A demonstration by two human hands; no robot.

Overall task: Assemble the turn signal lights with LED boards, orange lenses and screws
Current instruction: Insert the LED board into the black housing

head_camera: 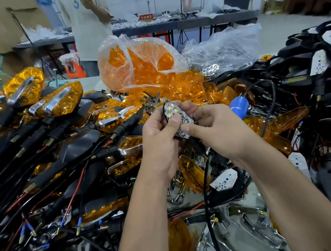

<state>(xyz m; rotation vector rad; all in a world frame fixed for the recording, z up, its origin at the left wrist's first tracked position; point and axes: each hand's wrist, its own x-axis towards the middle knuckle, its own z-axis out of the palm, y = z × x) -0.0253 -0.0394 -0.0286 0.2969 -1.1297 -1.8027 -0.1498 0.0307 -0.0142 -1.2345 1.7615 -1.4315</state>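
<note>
Head view: our left hand (pixel 158 137) and right hand (pixel 215 129) pinch one unit (pixel 176 119), reflector seated, no lens (pixel 192 173) yet; finished lights (pixel 62 99) lie left, screws undone, we judge.

We see turn signal unit (pixel 176 119) partly covered by left hand (pixel 159 136) thumb and right hand (pixel 215 131) fingers; housing behind reflector hidden. Standing person (pixel 90 28) cut off by top edge, blurred. Red sign (pixel 146 17) text unreadable.
</note>
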